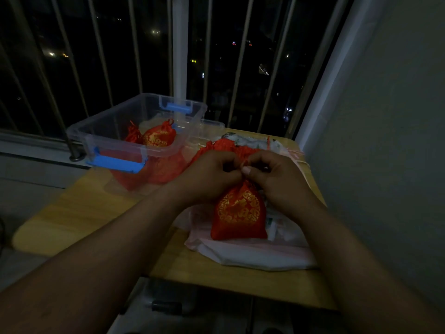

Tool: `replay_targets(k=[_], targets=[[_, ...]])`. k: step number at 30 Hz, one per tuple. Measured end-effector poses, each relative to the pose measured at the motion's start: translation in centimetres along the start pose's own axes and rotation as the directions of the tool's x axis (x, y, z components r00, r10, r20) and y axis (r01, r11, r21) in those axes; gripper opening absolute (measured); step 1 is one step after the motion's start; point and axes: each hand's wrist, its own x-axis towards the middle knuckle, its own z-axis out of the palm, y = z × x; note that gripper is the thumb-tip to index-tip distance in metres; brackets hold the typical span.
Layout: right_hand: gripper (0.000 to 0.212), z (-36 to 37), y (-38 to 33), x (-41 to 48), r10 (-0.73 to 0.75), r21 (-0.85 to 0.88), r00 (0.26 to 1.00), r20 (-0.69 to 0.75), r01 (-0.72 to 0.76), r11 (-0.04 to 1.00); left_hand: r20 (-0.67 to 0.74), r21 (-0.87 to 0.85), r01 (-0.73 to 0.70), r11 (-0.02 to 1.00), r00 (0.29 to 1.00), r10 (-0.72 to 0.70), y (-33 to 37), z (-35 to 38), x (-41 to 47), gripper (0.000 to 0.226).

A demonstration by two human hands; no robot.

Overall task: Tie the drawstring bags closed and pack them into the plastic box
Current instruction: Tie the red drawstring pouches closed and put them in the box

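Drawstring bag: its red cord was pinched in a narrow grip by left hand and right hand, just above the gathered neck. A sound knot likely needed an even pull outward, kept low against that neck. The bag, red satin with a gold roundel, stood on a pale cloth on the bench. The clear plastic box behind already held tied bags.

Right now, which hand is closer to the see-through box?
Left. The left hand is just right of the plastic box; the right hand is farther off, beyond the left one.
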Motion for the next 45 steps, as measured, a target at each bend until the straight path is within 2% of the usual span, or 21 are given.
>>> replay_targets(k=[6,11,14,22,28,34,37,40,43,45], targets=[[0.006,-0.4,-0.1,-0.2,0.015,0.093,0.999,0.037,-0.018,0.995,0.088,-0.049,0.012,0.999,0.996,-0.008,0.0,-0.8,-0.1,0.022],[0.005,-0.4,-0.2,-0.1,0.073,0.199,0.995,0.063,-0.084,0.976,0.152,-0.187,0.08,0.979,0.987,-0.052,0.2,-1.2,-0.3,0.02],[0.006,-0.5,-0.1,-0.2,0.097,0.264,0.991,0.093,-0.119,0.957,0.176,-0.203,0.091,0.975,0.983,-0.055,0.3,-1.3,-0.4,0.02],[0.008,-0.5,0.0,0.0,0.149,0.279,0.987,0.067,-0.162,0.947,0.114,-0.233,0.057,0.971,0.993,-0.031,0.3,-1.0,-0.5,0.023],[0.013,-0.6,0.8,0.3,0.183,0.274,0.982,-0.037,-0.166,0.947,0.075,-0.223,0.098,0.97,0.994,-0.083,-0.4,-1.0,-0.5,0.017],[0.012,0.0,0.8,0.6,0.207,0.221,0.973,-0.106,-0.18,0.959,-0.007,-0.284,0.154,0.946,0.987,-0.163,0.1,-0.3,-0.6,0.025],[0.009,0.0,0.5,0.8,0.178,0.172,0.974,-0.141,-0.153,0.973,0.122,-0.37,0.258,0.892,0.966,-0.229,0.4,-0.3,-0.6,0.041],[0.009,-0.1,0.0,0.9,0.176,0.193,0.973,-0.147,-0.147,0.97,0.196,-0.358,0.265,0.895,0.959,-0.206,1.0,-0.3,-0.9,0.031],[0.013,-0.2,-0.4,0.9,0.237,0.265,0.964,-0.12,-0.199,0.943,0.118,-0.433,0.235,0.87,0.972,-0.204,1.0,-0.1,-0.7,0.017],[0.02,-0.4,-0.6,0.8,0.317,0.385,0.948,-0.024,-0.284,0.878,0.025,-0.46,0.208,0.863,0.975,-0.221,0.7,-0.2,-0.5,0.017]])
